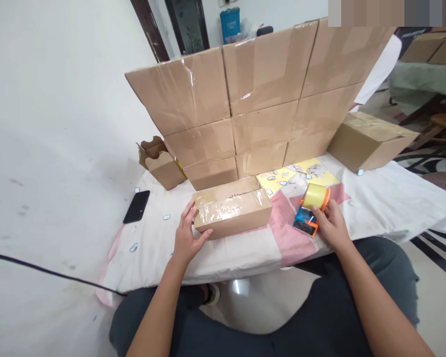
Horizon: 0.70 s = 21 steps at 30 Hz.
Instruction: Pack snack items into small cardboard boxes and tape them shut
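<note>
A long cardboard box (238, 210) lies on the cloth-covered table, shiny clear tape across its top and near side. At its left end is my left hand (189, 233), thumb on the near face and fingers spread around the corner. To the right of the box, my right hand (330, 223) is closed around a tape dispenser (306, 215), blue and orange with a yellowish roll of tape. The dispenser is apart from the box. Some of my right fingers are hidden behind it.
Behind the box rises a stack of taped cartons (267, 74). An open-topped carton (163, 166) stands left of it, and a closed carton (371, 139) right. A black phone (137, 207) lies on the patterned cloth (156, 258) near the white wall.
</note>
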{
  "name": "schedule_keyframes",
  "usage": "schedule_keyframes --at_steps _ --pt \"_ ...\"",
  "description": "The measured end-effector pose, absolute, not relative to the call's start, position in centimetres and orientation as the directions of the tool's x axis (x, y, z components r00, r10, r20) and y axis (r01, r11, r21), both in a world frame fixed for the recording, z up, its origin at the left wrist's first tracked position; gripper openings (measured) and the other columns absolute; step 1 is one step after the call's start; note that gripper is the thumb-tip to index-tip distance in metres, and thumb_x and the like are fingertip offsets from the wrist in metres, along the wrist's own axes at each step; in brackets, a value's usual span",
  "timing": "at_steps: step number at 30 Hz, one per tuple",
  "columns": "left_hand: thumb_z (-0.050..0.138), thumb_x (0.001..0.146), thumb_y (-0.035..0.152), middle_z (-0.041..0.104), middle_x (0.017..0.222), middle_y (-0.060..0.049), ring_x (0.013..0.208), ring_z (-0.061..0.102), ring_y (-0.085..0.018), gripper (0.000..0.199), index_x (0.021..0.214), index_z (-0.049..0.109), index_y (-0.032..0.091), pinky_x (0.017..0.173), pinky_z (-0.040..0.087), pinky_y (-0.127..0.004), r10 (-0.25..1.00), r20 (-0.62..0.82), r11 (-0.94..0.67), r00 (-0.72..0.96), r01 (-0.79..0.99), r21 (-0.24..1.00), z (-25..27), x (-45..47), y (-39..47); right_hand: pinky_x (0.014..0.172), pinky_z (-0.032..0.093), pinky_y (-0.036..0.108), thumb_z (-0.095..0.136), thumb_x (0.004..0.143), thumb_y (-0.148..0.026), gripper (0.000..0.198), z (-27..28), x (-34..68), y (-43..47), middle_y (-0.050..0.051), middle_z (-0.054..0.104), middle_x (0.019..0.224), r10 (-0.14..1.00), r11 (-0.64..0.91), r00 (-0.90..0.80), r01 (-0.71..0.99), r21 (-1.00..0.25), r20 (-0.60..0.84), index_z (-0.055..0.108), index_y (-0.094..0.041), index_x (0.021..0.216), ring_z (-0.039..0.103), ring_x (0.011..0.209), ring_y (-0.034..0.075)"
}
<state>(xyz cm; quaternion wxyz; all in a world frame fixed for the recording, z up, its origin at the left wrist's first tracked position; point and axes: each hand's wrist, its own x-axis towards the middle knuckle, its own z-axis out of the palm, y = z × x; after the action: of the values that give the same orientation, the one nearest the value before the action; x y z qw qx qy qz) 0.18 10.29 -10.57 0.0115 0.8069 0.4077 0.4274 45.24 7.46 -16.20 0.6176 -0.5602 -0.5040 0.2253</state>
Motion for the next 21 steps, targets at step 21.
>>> schedule_keyframes --at_steps 21 --pt "0.077 0.083 0.040 0.059 0.140 -0.019 0.115 0.064 -0.028 0.082 0.150 0.035 0.022 0.079 0.057 -0.037 0.668 0.717 -0.622 0.197 0.676 0.394 -10.52 0.55 10.25 0.084 0.061 0.046 0.070 0.086 -0.052 0.039 -16.47 44.89 6.80 0.005 0.070 0.107 0.817 0.248 0.490 0.180 -0.952 0.306 0.058 -0.028 0.114 0.070 0.095 0.027"
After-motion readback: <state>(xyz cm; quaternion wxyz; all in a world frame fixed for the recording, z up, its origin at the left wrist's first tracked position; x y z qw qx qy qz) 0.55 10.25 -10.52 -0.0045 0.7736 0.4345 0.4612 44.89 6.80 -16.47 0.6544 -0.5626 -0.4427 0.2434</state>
